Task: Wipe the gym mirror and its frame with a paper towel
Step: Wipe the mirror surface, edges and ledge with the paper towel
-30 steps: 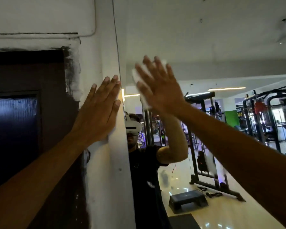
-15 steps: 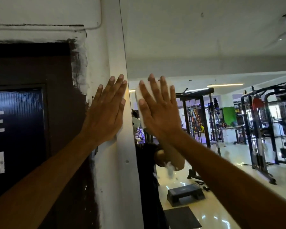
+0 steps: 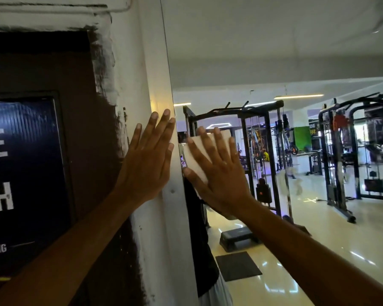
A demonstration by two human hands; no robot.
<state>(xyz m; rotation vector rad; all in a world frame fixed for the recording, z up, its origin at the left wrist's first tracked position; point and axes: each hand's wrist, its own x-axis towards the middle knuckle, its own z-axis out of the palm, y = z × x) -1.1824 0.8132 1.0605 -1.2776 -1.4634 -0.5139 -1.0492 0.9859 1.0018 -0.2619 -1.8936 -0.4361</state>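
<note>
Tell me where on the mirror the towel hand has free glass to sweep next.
Free: glass above and right of the right hand pressing the white folded paper towel. Crowded: leftward, where the white mirror frame and the flat left hand border it.

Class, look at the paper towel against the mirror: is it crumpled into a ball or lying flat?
Flat. The paper towel shows straight edges and a square corner under the right hand's spread fingers on the mirror.

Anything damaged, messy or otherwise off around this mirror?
Yes. The dark brown wall paint left of the white mirror frame ends in a ragged, streaky edge smeared over the white plaster. The folded white paper towel lies flat on the glass under the right hand.
</note>
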